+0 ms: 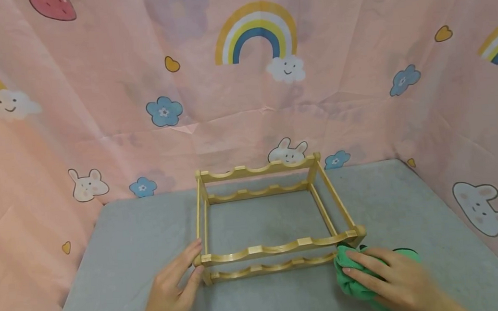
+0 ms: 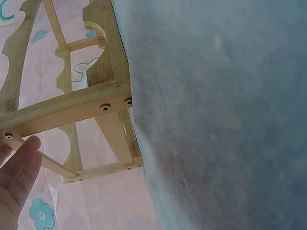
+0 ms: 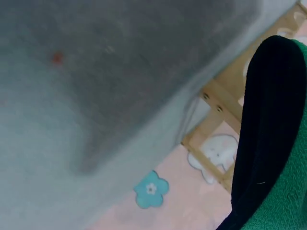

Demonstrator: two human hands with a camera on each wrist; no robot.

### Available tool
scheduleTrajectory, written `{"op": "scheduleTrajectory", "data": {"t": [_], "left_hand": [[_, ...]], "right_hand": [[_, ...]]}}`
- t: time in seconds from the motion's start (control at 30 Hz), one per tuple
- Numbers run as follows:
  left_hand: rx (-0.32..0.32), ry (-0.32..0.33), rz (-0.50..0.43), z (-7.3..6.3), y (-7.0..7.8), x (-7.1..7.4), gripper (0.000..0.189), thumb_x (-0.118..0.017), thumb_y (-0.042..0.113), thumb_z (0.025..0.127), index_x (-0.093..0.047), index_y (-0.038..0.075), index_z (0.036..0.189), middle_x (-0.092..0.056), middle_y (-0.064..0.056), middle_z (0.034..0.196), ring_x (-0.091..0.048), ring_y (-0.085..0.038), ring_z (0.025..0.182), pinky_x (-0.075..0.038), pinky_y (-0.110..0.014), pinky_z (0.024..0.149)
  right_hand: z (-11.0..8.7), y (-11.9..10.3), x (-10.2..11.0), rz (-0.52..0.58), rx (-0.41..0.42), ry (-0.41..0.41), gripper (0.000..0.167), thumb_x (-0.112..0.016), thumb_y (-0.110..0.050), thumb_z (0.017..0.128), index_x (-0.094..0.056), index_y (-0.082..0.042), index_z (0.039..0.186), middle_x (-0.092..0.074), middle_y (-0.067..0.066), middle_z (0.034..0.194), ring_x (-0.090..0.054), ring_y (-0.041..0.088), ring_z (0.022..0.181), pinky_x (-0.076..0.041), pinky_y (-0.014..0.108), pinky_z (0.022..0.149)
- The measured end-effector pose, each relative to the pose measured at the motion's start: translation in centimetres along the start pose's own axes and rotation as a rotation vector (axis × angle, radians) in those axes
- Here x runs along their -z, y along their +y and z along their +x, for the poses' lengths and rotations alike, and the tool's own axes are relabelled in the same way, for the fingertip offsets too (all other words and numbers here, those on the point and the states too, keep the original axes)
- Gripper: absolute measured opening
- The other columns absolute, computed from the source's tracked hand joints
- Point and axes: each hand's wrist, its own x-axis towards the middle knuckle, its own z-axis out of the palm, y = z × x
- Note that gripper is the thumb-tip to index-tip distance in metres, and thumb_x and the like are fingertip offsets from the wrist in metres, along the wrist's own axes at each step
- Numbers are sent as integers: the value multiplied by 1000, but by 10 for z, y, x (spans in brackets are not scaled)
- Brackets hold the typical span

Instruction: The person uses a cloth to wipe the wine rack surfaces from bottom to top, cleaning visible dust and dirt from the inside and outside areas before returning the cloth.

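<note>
A light wooden rack with scalloped rails, shaped like a wine rack, stands on the grey-blue table cover. My left hand holds its front left corner, the thumb on the near side and fingers along the outer side. In the left wrist view, the fingers reach the end of the rack's side frame, where screw heads show. With bent fingers my right hand grips a bunched green cloth with dark edging, right at the front right corner. The cloth covers part of the rack in the right wrist view.
The table cover extends to both sides of the rack. Behind and on both sides hangs a pink curtain printed with rainbows, rabbits and flowers, its back panel close behind the rack.
</note>
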Motion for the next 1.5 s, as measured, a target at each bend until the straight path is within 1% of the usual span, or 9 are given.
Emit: {"op": "scheduleTrajectory", "data": {"t": [0.13, 0.37, 0.77, 1.03, 1.1, 1.2, 1.27, 1.33, 1.5], "left_hand": [[7, -3, 2, 1, 1, 0, 41, -55, 26, 110, -64, -2, 139, -64, -18, 141, -66, -24, 125, -46, -20, 107], [-1, 5, -1, 2, 0, 0, 41, -54, 27, 110, -64, -2, 138, -65, -17, 140, -66, -26, 124, -46, -20, 107], [4, -1, 2, 1, 1, 0, 42, -52, 29, 111, -64, -1, 139, -64, -16, 141, -66, -24, 125, -47, -19, 107], [7, 10, 10, 1, 1, -1, 43, -53, 30, 111, -64, 0, 138, -65, -15, 141, -66, -21, 124, -49, -16, 102], [4, 12, 9, 1, 1, 0, 42, -53, 30, 111, -65, -1, 138, -65, -15, 141, -66, -21, 124, -49, -16, 101], [2, 14, 6, 2, 1, 0, 42, -53, 29, 111, -65, -1, 138, -65, -16, 140, -66, -22, 125, -49, -16, 102], [4, 14, 5, 2, 1, -1, 42, -53, 29, 111, -65, -1, 138, -65, -16, 140, -66, -22, 125, -49, -16, 102], [11, 11, 7, 2, 1, -1, 42, -53, 29, 111, -64, 0, 138, -65, -16, 141, -65, -22, 126, -49, -16, 102], [4, 18, 12, 1, 1, -2, 41, -53, 29, 111, -65, 0, 137, -65, -15, 141, -65, -21, 126, -50, -16, 100]], "right_hand": [[-10, -2, -8, 35, -3, -68, 35, -45, -25, 112, -75, -9, 121, -73, 15, 121, -64, 22, 84, -52, 28, 63], [-23, -3, -16, -26, -93, -342, 55, -22, -31, 115, -74, -16, 125, -68, 7, 134, -66, 19, 94, -56, 30, 68], [-32, -7, -33, -112, -118, -492, 74, -3, -25, 115, -74, -12, 127, -69, 10, 131, -66, 22, 98, -52, 28, 58], [-24, -9, -41, -110, -150, -503, 74, -3, -27, 116, -75, -11, 126, -68, 13, 128, -69, 26, 101, -55, 30, 56], [-22, -9, -42, -93, -160, -514, 61, -16, -27, 117, -74, -11, 127, -67, 13, 129, -70, 27, 101, -56, 30, 57], [-19, -8, -45, -61, -178, -519, 26, -66, -18, 104, -74, -12, 128, -67, 13, 129, -70, 28, 101, -58, 31, 60], [-15, -8, -48, -41, -187, -509, 50, -88, -11, 79, -74, -12, 127, -67, 12, 129, -70, 27, 100, -60, 32, 63], [-11, -9, -53, -26, -186, -490, 67, -94, -5, 61, -75, -12, 125, -68, 11, 127, -70, 25, 99, -61, 34, 67], [-2, -13, -64, -3, -164, -441, 66, -92, -2, 60, -76, -12, 123, -69, 9, 126, -69, 21, 98, -62, 33, 72]]}}
